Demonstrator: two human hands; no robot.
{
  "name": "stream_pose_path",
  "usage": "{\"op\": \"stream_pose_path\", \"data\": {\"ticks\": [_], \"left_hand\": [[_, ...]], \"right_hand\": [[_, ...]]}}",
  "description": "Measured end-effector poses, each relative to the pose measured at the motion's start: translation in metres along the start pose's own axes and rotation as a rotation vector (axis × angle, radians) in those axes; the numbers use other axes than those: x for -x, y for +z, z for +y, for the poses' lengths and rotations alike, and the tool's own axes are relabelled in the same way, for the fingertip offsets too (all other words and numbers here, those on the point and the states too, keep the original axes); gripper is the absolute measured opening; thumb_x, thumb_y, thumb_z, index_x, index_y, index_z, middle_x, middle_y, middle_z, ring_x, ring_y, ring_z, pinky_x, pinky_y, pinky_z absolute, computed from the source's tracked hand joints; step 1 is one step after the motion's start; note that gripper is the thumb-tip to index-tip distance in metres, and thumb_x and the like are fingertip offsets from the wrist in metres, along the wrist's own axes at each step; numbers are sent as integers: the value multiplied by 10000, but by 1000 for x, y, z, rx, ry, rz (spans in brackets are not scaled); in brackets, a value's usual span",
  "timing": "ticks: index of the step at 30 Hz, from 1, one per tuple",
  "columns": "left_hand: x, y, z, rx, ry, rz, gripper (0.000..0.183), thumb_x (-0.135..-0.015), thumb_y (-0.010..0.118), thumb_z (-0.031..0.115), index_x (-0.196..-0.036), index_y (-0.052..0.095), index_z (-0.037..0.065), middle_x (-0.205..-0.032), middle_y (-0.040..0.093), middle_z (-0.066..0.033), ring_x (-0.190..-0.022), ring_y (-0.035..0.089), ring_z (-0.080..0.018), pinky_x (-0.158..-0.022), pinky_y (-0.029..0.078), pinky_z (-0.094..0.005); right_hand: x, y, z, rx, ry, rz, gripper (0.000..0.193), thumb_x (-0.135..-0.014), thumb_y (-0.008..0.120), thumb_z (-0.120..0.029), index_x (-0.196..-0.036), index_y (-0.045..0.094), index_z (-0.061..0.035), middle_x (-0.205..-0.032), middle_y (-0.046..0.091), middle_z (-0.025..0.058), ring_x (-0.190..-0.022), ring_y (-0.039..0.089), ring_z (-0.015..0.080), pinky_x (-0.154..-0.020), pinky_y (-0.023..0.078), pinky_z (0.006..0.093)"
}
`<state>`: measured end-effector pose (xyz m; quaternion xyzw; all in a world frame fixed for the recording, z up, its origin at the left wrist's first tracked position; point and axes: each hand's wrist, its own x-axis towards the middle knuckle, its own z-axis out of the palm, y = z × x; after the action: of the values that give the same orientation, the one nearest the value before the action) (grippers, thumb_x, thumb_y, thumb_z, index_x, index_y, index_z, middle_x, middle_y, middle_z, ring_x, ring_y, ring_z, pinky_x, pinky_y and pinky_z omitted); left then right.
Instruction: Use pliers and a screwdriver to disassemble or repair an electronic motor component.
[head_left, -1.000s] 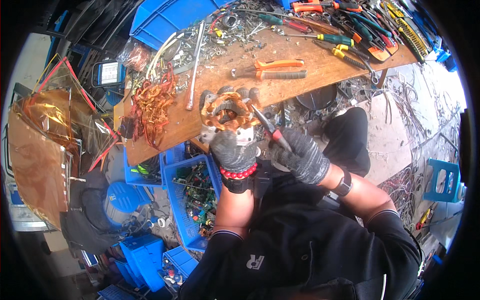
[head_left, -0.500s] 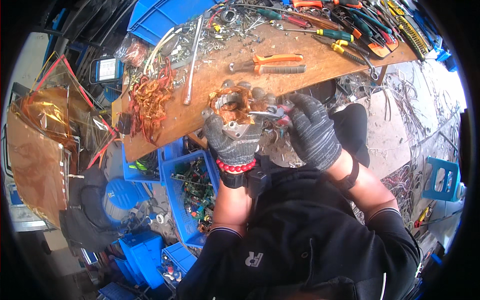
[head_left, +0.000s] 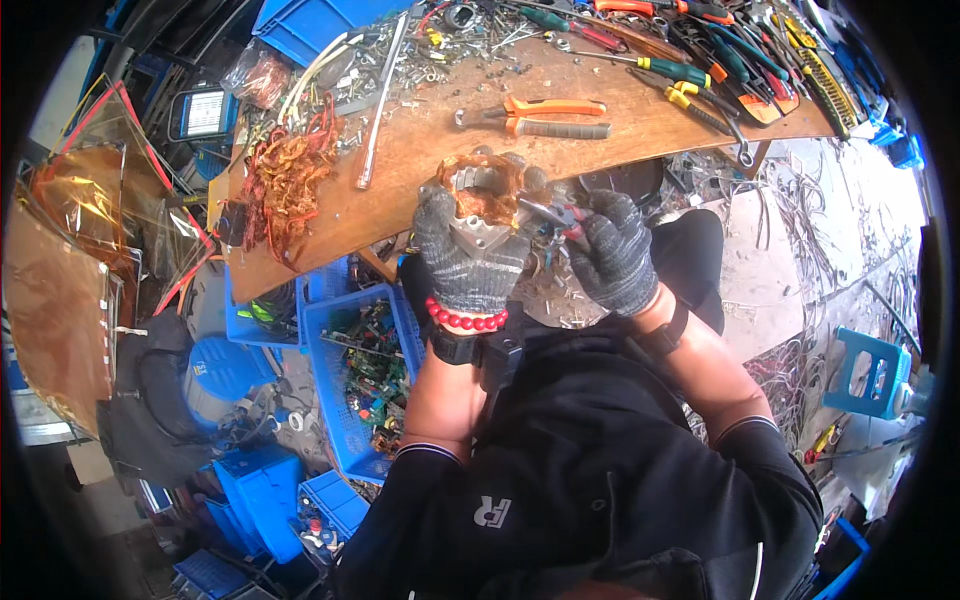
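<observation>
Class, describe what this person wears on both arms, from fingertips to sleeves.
The left grip and right grip wear mottled grey knit gloves. The left wrist has a red bead bracelet and a black strap; the right, a dark band. Black short sleeves have thin pale trim.

green-handled screwdriver (head_left: pixel 675 71) on a wooden bench (head_left: pixel 420 135), blue basket (head_left: pixel 322 400) of circuit boards (head_left: pixel 360 375), light-blue stool (head_left: pixel 853 346)
</observation>
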<state>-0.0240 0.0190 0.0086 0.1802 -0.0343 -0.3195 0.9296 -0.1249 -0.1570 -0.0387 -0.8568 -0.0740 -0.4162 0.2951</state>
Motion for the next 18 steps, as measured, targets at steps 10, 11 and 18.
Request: {"op": "stream_pose_path", "data": {"ticks": [10,11,18], "left_hand": [[0,-5,21,-125,-223,177,784,-967,628,623,-1511,477,79,-1470,574,-207,-1322,568,-431,-1119,457,-639],[2,-2,22,-106,-254,166,773,-963,638,623,-1499,489,87,-1463,580,-198,-1308,574,-417,-1113,461,-620],[12,13,15,-18,-362,104,695,-930,710,621,-1417,575,144,-1416,621,-134,-1215,615,-318,-1072,486,-488]], "right_hand": [[-23,-35,20,156,-146,-170,445,-802,850,-105,-1204,706,21,-1365,632,276,-1219,625,471,-1049,509,536],[-25,-38,22,141,-167,-182,443,-802,849,-108,-1200,703,22,-1378,627,276,-1227,621,478,-1062,500,552],[-44,-55,36,180,-400,-228,393,-731,806,-71,-1099,692,7,-1295,647,261,-1180,644,467,-1076,504,565]]}}
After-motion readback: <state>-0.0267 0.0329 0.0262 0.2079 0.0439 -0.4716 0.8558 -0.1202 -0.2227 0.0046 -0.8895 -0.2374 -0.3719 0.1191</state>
